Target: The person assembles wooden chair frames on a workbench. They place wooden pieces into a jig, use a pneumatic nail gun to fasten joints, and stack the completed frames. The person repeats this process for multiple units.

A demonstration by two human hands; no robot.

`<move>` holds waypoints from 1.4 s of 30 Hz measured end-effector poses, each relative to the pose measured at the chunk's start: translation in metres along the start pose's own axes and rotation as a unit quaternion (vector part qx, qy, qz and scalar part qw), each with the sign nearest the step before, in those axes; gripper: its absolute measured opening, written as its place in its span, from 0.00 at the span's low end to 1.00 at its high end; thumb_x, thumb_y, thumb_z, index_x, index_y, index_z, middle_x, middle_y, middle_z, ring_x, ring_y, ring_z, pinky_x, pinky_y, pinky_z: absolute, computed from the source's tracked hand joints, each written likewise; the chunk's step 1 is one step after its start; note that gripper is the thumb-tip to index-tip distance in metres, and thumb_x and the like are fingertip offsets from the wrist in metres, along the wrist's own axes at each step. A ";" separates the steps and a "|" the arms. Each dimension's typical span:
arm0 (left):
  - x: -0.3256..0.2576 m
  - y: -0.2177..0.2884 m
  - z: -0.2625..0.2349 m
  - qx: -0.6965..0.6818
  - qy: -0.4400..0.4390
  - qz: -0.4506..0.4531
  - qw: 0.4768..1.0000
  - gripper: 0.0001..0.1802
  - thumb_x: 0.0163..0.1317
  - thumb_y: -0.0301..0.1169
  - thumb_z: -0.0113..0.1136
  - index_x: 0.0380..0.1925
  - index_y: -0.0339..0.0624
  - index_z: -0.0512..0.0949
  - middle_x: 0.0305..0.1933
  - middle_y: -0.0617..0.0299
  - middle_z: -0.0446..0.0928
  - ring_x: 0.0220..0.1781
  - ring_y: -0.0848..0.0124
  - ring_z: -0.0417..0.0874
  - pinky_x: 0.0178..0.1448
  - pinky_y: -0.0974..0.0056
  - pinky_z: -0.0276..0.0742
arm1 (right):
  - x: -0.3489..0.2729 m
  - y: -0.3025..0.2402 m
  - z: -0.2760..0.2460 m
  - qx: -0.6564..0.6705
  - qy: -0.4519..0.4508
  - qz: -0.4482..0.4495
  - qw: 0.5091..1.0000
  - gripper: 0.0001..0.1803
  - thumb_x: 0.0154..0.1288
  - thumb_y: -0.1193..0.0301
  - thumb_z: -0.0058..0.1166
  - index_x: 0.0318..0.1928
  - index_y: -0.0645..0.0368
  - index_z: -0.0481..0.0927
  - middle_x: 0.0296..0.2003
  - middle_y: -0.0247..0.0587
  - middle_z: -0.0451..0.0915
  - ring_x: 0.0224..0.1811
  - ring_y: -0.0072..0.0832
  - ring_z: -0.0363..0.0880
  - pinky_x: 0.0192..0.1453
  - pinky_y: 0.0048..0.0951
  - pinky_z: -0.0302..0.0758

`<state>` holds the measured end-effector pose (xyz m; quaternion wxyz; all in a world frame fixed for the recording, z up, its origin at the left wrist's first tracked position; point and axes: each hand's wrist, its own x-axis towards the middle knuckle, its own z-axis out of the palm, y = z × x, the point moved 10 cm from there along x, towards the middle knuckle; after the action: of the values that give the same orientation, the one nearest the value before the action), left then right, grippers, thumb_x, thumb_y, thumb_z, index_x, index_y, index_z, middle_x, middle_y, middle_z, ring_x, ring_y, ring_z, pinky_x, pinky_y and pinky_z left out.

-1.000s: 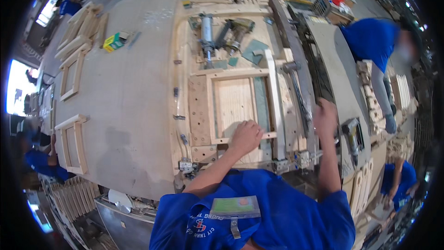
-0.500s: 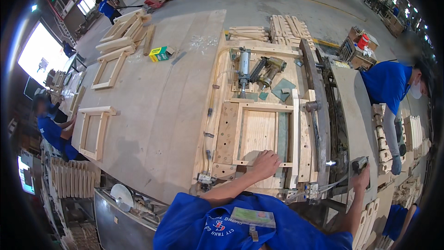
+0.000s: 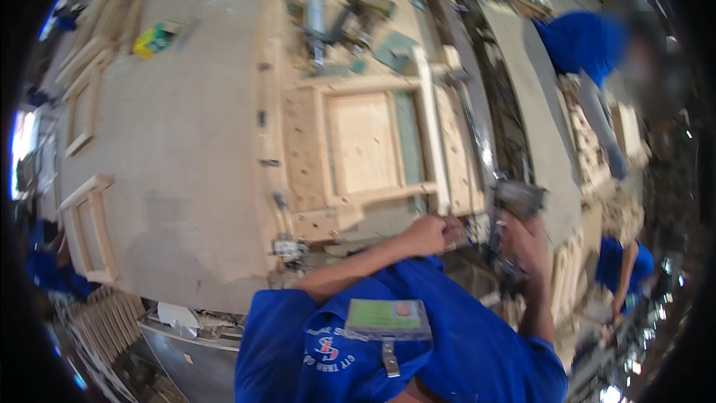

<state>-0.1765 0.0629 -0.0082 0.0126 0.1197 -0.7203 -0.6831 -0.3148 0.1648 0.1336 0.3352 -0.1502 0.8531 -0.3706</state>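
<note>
My right hand (image 3: 525,245) grips a pneumatic nail gun (image 3: 520,200), held over the bench's right side; the tool is blurred. My left hand (image 3: 431,235) is at the near right corner of a pale wooden frame (image 3: 358,198), by the near end of its long right rail (image 3: 431,127). Its fingers look curled but are smeared, and whether they touch the rail I cannot tell. The frame lies flat in a wooden jig (image 3: 304,149) with drilled holes. Beyond the frame, an air cylinder (image 3: 315,19) and another nail gun (image 3: 358,22) rest on the jig.
A dark metal bar (image 3: 459,52) runs along the jig's right side. On the left tabletop (image 3: 201,142) are assembled frames (image 3: 91,227) and a yellow-green box (image 3: 153,41). A co-worker in blue (image 3: 585,45) stands at the right, near stacked wooden parts (image 3: 589,134). An air valve (image 3: 289,248) sits at the jig's near left.
My right hand has brought the nail gun left from the side surface toward the jig. My left hand has slid right from the frame's near rail to its corner. The view has shifted.
</note>
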 end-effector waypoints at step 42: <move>0.133 -0.051 -0.194 -0.032 0.299 -0.160 0.940 0.22 0.75 0.46 0.62 0.37 0.35 0.85 0.37 0.40 0.88 0.44 0.41 0.89 0.49 0.44 0.82 | 0.241 -0.130 0.167 0.036 -0.081 -0.125 0.988 0.13 0.76 0.69 0.63 0.49 0.63 0.75 0.28 0.35 0.78 0.16 0.21 0.73 0.18 0.30 0.70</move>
<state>-0.2629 -0.1544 -0.0653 0.1216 0.4311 -0.6329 -0.6315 -0.3754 -0.1345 0.0342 0.3596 -0.2731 0.7838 -0.4263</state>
